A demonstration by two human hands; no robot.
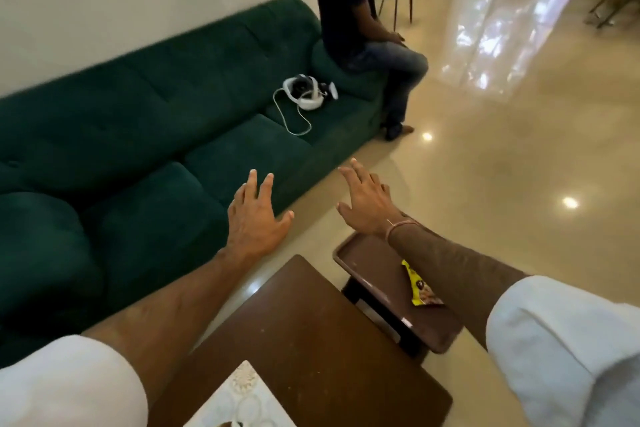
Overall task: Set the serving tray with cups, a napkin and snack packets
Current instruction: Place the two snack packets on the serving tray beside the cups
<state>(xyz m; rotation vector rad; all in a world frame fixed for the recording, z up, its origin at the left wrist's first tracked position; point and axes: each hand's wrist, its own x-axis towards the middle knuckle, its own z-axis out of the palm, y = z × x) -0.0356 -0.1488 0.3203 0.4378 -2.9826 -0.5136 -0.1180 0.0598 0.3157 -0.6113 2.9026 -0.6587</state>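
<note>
A brown serving tray point(360, 258) sits low at the right, beyond the wooden table. On it lies a yellow snack packet point(417, 288), partly hidden under my right forearm. A white patterned napkin point(239, 399) rests at the table's near edge. My left hand point(254, 215) is stretched forward above the floor by the sofa, fingers spread, holding nothing. My right hand point(363, 199) reaches out past the tray's far end, fingers apart and empty. No cups are in view.
A brown wooden table point(311, 333) fills the lower middle. A dark green sofa point(138, 121) runs along the left, with a white headset point(306, 94) and cable on it. A person point(367, 31) sits on the sofa's far arm. Glossy tiled floor spreads right.
</note>
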